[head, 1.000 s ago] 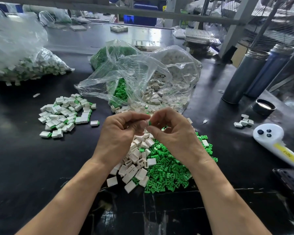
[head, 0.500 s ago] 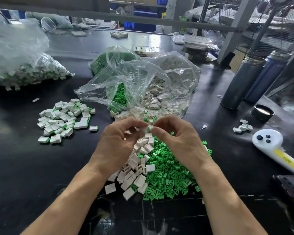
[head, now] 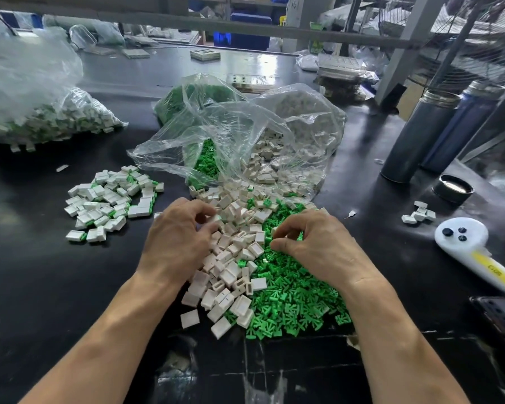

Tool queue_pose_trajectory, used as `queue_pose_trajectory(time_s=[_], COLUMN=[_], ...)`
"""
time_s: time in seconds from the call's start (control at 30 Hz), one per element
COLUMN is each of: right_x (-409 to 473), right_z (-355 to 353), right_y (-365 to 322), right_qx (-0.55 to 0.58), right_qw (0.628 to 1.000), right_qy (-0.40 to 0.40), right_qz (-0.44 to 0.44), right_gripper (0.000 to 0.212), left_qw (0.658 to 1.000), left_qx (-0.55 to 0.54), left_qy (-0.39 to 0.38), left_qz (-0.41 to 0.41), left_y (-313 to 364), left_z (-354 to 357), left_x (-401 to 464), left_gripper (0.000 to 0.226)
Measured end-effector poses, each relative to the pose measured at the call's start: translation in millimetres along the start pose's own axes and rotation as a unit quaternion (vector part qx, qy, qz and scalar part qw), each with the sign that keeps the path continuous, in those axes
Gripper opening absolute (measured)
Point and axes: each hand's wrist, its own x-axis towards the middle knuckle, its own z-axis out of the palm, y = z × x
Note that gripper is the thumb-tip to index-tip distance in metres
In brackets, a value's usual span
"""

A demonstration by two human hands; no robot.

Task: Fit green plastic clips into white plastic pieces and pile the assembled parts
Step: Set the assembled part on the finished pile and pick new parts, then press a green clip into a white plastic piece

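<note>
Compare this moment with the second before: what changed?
Both hands parted and dropped from their raised, joined working position: left hand onto the white pieces, right hand onto the green clips, fingers curled to pick. Assembled pile and bags unchanged.

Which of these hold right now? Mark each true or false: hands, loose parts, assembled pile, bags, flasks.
1. The left hand is over the white plastic pieces. True.
2. The right hand is over the green plastic clips. True.
3. The assembled parts pile lies right of the hands. False: it lies to their left.
4. The two metal flasks lie toppled. False: they stand upright at the right.
5. The clear bags behind the loose parts are open, spilling parts. True.
</note>
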Motion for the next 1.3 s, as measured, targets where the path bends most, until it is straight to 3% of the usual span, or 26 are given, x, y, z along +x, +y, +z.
queue_pose_trajectory(time_s=[0.17, 0.33, 0.57, 0.67, 0.77, 0.87, 1.0, 1.1, 1.3], right_x=[2.7, 2.8, 0.5, -0.2, 1.4, 1.7, 1.4, 2.4, 4.1], right_z=[4.2, 5.7, 6.7, 7.6, 8.7, 9.5, 13.6, 15.4, 18.5], right_y=[-1.0, -0.1, 0.6, -0.7, -1.4, -1.7, -3.7, -3.8, -1.5], right_qx=[-0.017, -0.027, 0.012, 0.052, 0.089, 0.119, 0.175, 0.210, 0.223], right_qw=[1.000, 0.999, 0.999, 0.996, 0.992, 0.988, 0.979, 0.972, 0.970], right_qy=[-0.015, -0.008, 0.036, 0.071, 0.093, 0.101, 0.105, 0.102, 0.094], right_qz=[-0.003, -0.016, -0.017, -0.005, -0.002, -0.006, -0.021, -0.022, -0.013], right_gripper=[0.012, 0.009, 0.011, 0.011, 0.009, 0.006, 0.006, 0.010, 0.012], left_qw=[0.989, 0.974, 0.965, 0.972, 0.985, 0.989, 0.988, 0.993, 0.979], left_qx=[0.106, 0.174, 0.185, 0.163, 0.128, 0.120, 0.129, 0.083, -0.035], left_qy=[0.083, 0.095, 0.122, 0.129, 0.100, 0.053, 0.049, 0.012, -0.145], left_qz=[-0.061, -0.112, -0.141, -0.108, -0.066, -0.070, -0.075, -0.087, -0.138], left_y=[-16.2, -27.4, -34.0, -28.9, -20.0, -17.4, -18.7, -10.7, 4.1], left_z=[-15.7, -21.1, -23.2, -23.8, -19.8, -16.1, -17.7, -16.6, -26.4], left_x=[9.9, 14.4, 15.8, 14.7, 12.9, 11.2, 11.0, 8.3, 4.1], left_gripper=[0.024, 0.021, 0.029, 0.028, 0.017, 0.017, 0.022, 0.009, 0.037])
